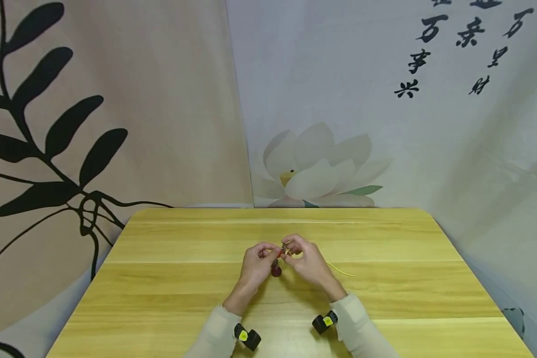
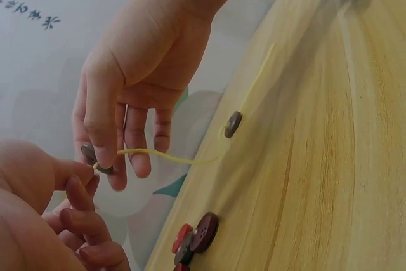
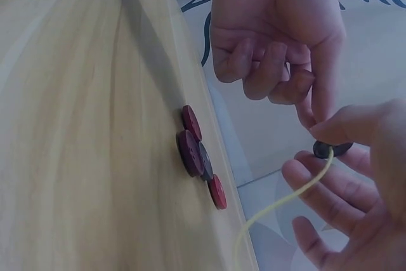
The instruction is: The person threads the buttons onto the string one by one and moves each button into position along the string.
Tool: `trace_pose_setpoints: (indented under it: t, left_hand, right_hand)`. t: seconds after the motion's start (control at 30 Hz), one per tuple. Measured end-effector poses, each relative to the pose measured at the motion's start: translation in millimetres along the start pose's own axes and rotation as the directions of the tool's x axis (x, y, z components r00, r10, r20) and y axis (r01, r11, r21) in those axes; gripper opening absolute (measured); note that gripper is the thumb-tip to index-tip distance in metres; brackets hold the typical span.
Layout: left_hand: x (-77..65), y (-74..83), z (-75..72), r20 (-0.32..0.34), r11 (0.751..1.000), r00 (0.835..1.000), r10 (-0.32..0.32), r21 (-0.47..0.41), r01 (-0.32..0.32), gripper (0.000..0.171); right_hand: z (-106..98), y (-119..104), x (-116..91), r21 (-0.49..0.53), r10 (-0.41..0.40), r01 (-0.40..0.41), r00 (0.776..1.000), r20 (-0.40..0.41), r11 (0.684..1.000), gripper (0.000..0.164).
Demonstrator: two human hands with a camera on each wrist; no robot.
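Observation:
My left hand (image 1: 256, 267) and right hand (image 1: 311, 262) meet above the middle of the table. Between thumb and finger the right hand (image 2: 143, 61) pinches a small dark button (image 2: 89, 152) with a yellow cord (image 2: 158, 153) running to it. Thumb and forefinger of the left hand (image 2: 38, 201) pinch a short bit of cord at that button's near face. Farther along the cord, another dark button (image 2: 233, 124) is threaded and stands on edge at the table. Below the hands lie a maroon button (image 3: 189, 153), a dark grey button (image 3: 205, 161) and red buttons (image 3: 217, 191).
The wooden table (image 1: 161, 298) has its far edge just beyond the hands. The cord's loose tail (image 1: 342, 271) lies right of the right wrist. Black wrist cameras (image 1: 250, 339) are strapped at both sleeves. Printed cloth (image 1: 161, 99) hangs behind the table.

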State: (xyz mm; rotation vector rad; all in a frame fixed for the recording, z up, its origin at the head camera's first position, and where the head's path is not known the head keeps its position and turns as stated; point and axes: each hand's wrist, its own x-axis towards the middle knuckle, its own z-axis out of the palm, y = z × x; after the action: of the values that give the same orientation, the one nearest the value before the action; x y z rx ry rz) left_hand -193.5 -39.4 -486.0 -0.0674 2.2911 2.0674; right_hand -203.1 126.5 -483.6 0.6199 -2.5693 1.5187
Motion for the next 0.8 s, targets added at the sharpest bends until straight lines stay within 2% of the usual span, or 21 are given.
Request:
trace_pose_setpoints:
  t: [0.8]
  left_hand:
    - [-1.0,-0.5,0.3,0.003,1.000,1.000,-0.005,0.018,0.004,0.013]
  right_hand:
    - [-1.4,4.0,-0.7,0.004,-0.009,0.009,1.000,0.013,1.000,0.031]
